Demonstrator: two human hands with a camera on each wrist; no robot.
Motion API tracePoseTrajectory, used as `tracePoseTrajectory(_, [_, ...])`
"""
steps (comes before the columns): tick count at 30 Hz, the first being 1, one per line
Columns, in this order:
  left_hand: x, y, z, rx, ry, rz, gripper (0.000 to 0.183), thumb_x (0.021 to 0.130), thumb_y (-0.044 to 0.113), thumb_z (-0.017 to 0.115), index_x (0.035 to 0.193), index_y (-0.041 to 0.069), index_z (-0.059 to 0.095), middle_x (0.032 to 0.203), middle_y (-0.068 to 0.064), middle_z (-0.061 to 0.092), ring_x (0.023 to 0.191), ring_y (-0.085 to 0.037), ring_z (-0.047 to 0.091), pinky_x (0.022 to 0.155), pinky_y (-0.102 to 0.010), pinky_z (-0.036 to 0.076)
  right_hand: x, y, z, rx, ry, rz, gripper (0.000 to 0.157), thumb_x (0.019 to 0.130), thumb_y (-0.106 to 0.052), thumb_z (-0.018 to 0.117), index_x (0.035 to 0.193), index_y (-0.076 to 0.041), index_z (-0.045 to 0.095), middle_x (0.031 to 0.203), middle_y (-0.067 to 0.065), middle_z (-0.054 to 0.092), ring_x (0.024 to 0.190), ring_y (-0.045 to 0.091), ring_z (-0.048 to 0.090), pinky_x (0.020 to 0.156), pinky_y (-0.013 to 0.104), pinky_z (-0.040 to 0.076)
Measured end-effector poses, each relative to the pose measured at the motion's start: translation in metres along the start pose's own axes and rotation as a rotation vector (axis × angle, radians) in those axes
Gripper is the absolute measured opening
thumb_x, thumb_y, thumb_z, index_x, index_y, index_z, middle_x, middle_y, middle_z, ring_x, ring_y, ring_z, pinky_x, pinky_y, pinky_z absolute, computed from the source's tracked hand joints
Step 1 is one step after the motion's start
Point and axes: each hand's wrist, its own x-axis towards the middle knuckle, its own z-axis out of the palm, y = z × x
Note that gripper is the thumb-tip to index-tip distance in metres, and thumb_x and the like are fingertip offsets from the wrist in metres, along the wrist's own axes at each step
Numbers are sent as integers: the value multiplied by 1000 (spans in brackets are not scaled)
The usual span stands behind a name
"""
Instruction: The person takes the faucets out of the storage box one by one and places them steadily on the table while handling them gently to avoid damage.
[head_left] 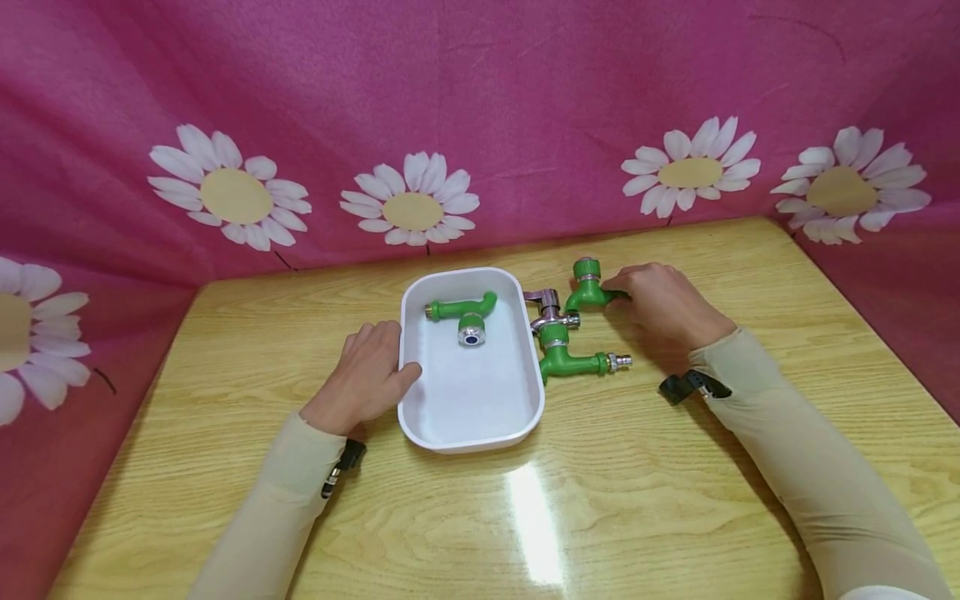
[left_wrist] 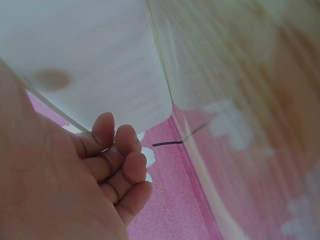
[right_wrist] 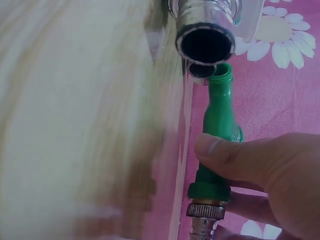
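The far green tap (head_left: 590, 293) is gripped by the right hand (head_left: 667, 304), with the thumb laid on its body and the fingers passed round the other side. It is positioned to the right of the white tray (head_left: 468, 400), beyond the chrome tap (head_left: 550, 303); whether it is lifted or rested on the table (head_left: 637, 467) cannot be told. The tray's left wall is held by the left hand (head_left: 360, 375), thumb hooked over the rim, fingers loosely curled outside; how firmly cannot be told.

Judged by its look, the green body is probably moulded plastic: light, stiff, hard to crush, a little slippery. Some weight is likely added at the tail by the metal nozzle (right_wrist: 205, 212), so the hold near the green collar (right_wrist: 209, 191) seems well placed; if only the spout were pinched, the tail could dip. Better friction is offered by the ribbed knob (head_left: 587, 268), though it may be turned by the fingers.

The chrome tap, likely heavier and slicker, is better taken by its body than by its lever. The near green tap (head_left: 573, 364) is best grasped mid-body, as is the 1 green tap (head_left: 459, 309) laid inside the tray. The tray itself looks light and easily skidded.
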Motion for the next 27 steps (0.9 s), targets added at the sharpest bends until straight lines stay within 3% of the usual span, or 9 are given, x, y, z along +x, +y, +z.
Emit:
tracePoseTrajectory(10, [1, -1, 0, -3, 1, 2, 38, 93, 33, 53, 115, 2, 50, 94, -10, 51, 96, -27, 42, 83, -37, 29, 0, 2, 1, 16, -24, 39, 18, 92, -1, 67, 85, -17, 73, 77, 0, 60, 71, 16, 50, 69, 36, 42])
tracePoseTrajectory(19, [0, -1, 0, -7, -2, 0, 37, 92, 34, 53, 113, 3, 50, 94, -9, 51, 96, -27, 42, 84, -37, 29, -1, 2, 2, 24, -38, 42, 17, 92, -2, 70, 96, -15, 80, 86, 0, 71, 77, 14, 59, 76, 39, 52])
tracePoseTrajectory(27, [0, 0, 0, -10, -5, -8, 37, 93, 33, 54, 115, 3, 50, 95, -9, 51, 96, -27, 42, 84, -37, 28, -1, 3, 2, 36, -57, 53, 13, 91, -4, 73, 97, -13, 80, 88, 2, 73, 79, 15, 60, 76, 38, 52])
